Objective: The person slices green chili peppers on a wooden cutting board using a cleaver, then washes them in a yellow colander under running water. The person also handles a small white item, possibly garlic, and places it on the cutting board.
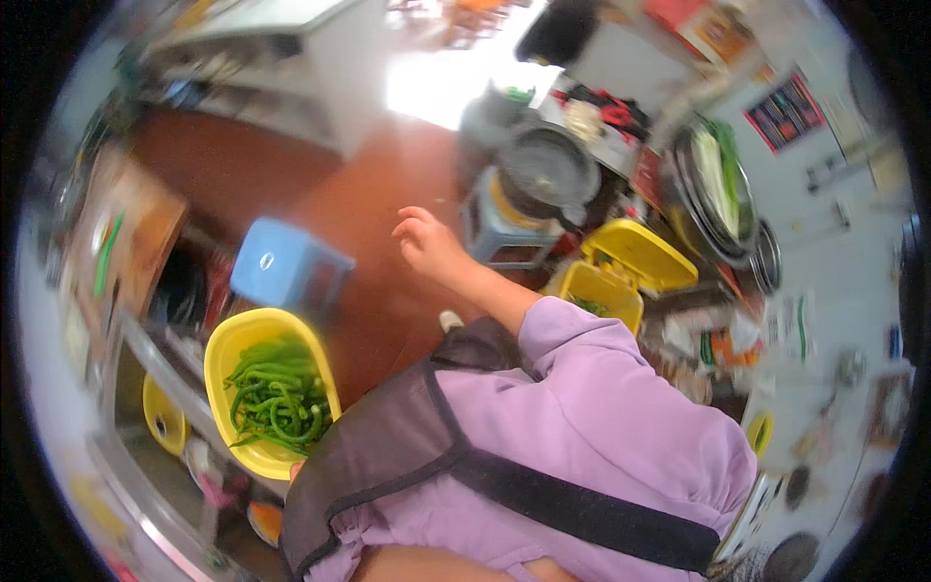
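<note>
A yellow plastic basin (218, 356) with long green beans (280, 396) in it is at the left, tilted beside the apron. My left hand (296, 469) is at the basin's lower rim; only a bit of its fingers shows, the rest hidden behind the apron. Out in front, above the red-brown floor, my right hand (425, 236) holds nothing, its fingers loosely bent and apart. A light blue plastic stool (269, 262) stands on the floor, left of the right hand and beyond the basin.
A metal sink (134, 451) with a yellow item inside runs along the left, near a wooden board (156, 218). At right are a dark pot (545, 171) on another stool, a yellow lidded bin (633, 254), and metal bowls (684, 196) with leafy stalks.
</note>
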Available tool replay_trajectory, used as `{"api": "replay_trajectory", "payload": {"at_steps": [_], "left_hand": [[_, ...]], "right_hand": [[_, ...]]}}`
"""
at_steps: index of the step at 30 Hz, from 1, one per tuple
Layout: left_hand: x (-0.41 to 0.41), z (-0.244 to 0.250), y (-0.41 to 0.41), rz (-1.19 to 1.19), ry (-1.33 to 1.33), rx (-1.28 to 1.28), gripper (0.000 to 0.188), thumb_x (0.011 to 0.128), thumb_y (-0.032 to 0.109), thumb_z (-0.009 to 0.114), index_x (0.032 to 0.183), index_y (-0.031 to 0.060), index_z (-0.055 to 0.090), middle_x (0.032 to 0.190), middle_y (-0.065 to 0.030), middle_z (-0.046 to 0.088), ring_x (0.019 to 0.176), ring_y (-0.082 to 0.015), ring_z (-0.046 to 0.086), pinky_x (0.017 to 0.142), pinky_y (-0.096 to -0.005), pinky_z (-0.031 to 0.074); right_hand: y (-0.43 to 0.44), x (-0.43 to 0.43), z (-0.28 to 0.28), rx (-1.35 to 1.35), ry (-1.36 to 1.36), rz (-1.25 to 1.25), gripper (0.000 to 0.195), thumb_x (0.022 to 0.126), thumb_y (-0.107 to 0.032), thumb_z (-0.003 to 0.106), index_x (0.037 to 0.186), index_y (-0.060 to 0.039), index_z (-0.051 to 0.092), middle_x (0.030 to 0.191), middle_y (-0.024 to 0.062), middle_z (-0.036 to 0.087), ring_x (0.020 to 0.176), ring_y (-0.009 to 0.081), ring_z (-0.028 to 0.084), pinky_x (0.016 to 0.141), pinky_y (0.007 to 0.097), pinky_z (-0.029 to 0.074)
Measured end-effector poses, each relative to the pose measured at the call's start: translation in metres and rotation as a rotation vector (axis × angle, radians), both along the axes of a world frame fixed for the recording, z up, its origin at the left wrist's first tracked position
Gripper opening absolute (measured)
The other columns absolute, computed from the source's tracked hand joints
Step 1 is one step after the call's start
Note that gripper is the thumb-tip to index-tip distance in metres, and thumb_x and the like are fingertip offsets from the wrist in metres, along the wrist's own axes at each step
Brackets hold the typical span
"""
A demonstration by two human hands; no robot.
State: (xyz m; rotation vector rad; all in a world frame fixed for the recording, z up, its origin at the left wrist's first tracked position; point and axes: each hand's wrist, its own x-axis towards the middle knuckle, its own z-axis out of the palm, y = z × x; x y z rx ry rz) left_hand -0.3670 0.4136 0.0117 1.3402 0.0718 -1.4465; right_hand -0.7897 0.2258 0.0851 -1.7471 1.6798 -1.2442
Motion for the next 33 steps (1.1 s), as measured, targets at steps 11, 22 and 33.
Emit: {"api": "replay_trajectory", "payload": {"at_steps": [11,22,33], "left_hand": [[-0.044,0.12,-0.055,-0.413,-0.014,-0.025,0.033,0.068,0.012,0.05,0.099,0.0025,0.048,0.091,-0.0107,0.054,0.084,-0.0291,0.054,0.08,-0.0403,0.044],[-0.102,0.166,-0.112,-0.66,0.006,0.011,0.035,0.068,0.011,0.049,0.102,0.0032,0.047,0.093,-0.0112,0.055,0.087,-0.03,0.055,0.081,-0.0414,0.044],[-0.189,0.161,-0.072,-0.881,0.161,0.063,0.04,0.068,0.006,0.047,0.107,0.0027,0.044,0.1,-0.0124,0.054,0.094,-0.0299,0.055,0.084,-0.0429,0.045]], "right_hand": [[0.183,-0.189,0.086,0.077,0.051,-0.659,0.019,0.072,-0.009,0.051,0.086,-0.0009,0.06,0.089,0.0156,0.059,0.084,0.0282,0.057,0.074,0.0342,0.046],[0.332,-0.194,0.014,0.514,-0.135,-0.92,0.022,0.076,-0.018,0.055,0.092,-0.0043,0.061,0.079,0.0154,0.062,0.073,0.0253,0.06,0.066,0.0343,0.047],[0.721,-0.037,-0.083,1.793,0.354,-0.259,0.021,0.076,-0.019,0.051,0.082,-0.0072,0.068,0.087,0.0092,0.065,0.083,0.0239,0.062,0.068,0.0396,0.049]]}}
